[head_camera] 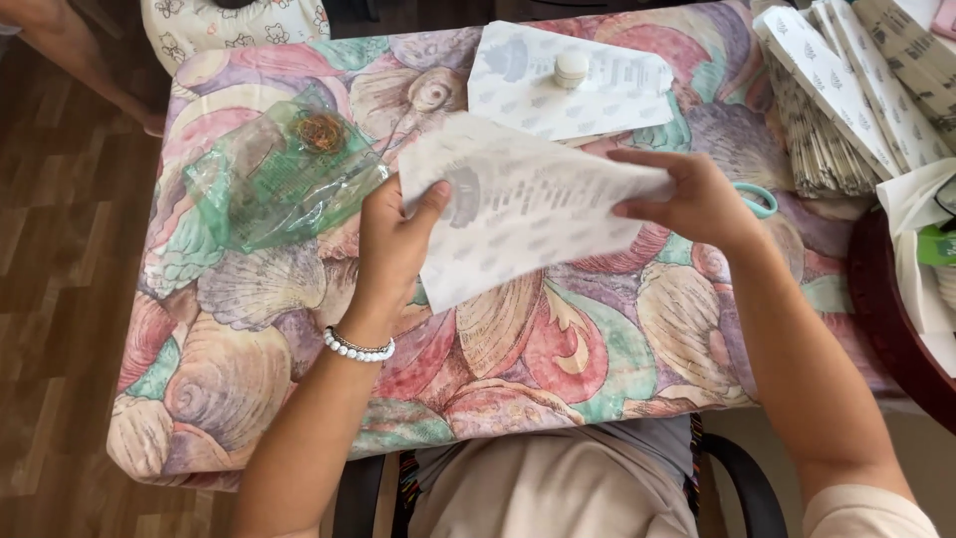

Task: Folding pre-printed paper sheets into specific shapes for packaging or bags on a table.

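A white printed paper sheet (523,214) is lifted a little over the table, folded across itself. My left hand (390,244) grips its left edge, thumb on top. My right hand (697,199) pinches its right end with the fingers closed on the paper. A white bead bracelet (357,347) sits on my left wrist. Behind the sheet lies another white printed sheet (558,95) with a small white round jar (571,69) standing on it.
The table has a shell-patterned cloth (518,349). A green clear plastic bag (274,174) with rubber bands (321,131) lies at the left. Stacked folded papers (846,90) fill the back right. Teal scissors (759,199) peek past my right hand. A dark round tray (886,319) holds papers at right.
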